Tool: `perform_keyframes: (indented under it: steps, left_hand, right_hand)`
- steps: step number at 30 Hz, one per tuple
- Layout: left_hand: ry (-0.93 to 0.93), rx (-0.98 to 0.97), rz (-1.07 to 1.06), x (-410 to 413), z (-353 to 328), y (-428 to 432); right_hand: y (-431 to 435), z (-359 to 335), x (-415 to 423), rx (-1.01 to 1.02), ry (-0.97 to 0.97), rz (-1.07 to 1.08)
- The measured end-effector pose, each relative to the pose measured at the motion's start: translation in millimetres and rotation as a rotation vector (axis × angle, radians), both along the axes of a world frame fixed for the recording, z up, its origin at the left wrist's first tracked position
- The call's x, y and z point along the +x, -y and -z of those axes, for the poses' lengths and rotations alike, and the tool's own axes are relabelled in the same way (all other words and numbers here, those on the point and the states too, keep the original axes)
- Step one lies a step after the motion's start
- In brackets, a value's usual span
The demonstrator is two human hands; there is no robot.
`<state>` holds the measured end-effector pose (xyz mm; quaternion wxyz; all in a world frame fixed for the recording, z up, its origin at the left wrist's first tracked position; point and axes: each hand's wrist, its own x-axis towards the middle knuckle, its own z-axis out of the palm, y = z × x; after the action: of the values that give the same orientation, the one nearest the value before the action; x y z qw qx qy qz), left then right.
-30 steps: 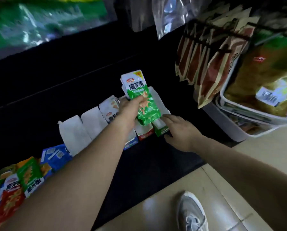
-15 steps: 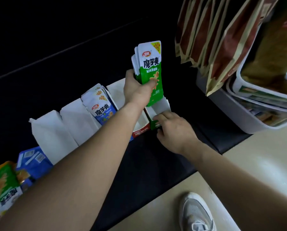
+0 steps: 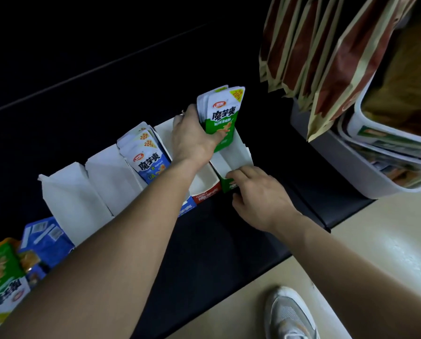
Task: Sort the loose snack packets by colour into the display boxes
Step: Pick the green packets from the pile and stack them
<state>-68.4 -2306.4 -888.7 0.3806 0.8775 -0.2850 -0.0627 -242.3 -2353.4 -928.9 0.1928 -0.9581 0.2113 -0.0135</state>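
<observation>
Green-and-white foil snack packets (image 3: 222, 118), a thin stack, stand half inside the rightmost green-fronted white card display box (image 3: 238, 155) on the black desk (image 3: 216, 241). Risks: the fanned tops could splay and one packet slip behind the box or into the empty red-fronted box (image 3: 205, 185) alongside; the light card could tip under a hard push. Left hand (image 3: 192, 140) reaches from above, grip pinching the stack mid-height. Right hand (image 3: 258, 194) lies flat on the box's front lip, fingers loose, holding nothing.

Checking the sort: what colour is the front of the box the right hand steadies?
Green, matching the green packets in the left hand; the head view shows the box front by the right hand.
</observation>
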Motion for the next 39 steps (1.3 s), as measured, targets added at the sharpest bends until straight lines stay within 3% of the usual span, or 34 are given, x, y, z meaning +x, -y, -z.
perform_keyframes:
  steps: [6,14,18,30,39]
  left_hand:
    - [0.290,0.186,0.048,-0.2,8.4,-7.1]
    - [0.368,0.006,-0.039,11.5,11.7,-16.7]
    - [0.435,0.150,0.018,16.0,14.8,-19.3]
    - [0.328,0.175,0.077,3.9,-11.0,-43.5]
    - [0.177,0.486,0.113,-27.0,-130.9,-209.2]
  right_hand:
    - [-1.0,2.9,-1.8,0.039,0.025,0.005]
    - [2.6,4.7,-3.7,0.062,0.029,0.009]
    - [2.3,3.5,-2.4,0.070,0.027,0.016]
    - [-8.4,-24.7,4.2,0.006,-0.048,0.005]
    - [-71.4,-166.2,10.0,-0.033,-0.129,-0.143]
